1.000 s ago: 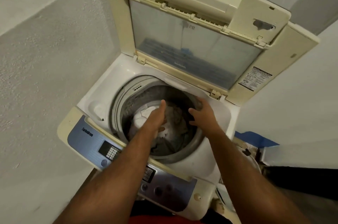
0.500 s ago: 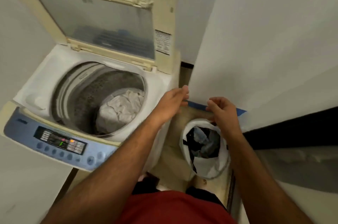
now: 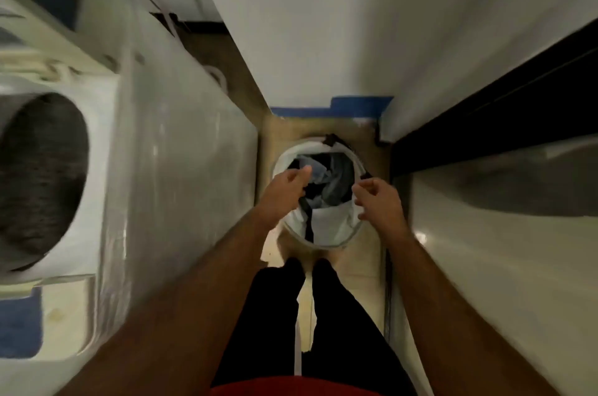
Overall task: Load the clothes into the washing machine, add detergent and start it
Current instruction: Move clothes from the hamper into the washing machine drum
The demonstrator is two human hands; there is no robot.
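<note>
Both hands [image 3: 333, 198] now hover empty, fingers loosely curled, over the laundry bag [image 3: 326, 227] on the tan floor [image 3: 372, 253].

Head view, apparently straight down, blurred.

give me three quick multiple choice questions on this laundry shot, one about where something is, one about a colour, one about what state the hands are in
1. Where is the laundry basket?
A. on the floor to the right of the washing machine
B. on top of the washing machine
C. inside the drum

2. What colour is the tape at the foot of the wall behind the basket?
A. red
B. blue
C. yellow

3. What are the left hand and right hand doing?
A. both grip clothes
B. one presses a button
C. both hover empty above the basket

Answers: 1 A, the basket stands on the floor by the person's feet, beside the machine. 2 B, the strip is plainly blue. 3 C, the fingers hang loosely curled with nothing in them, over the clothes.
</note>
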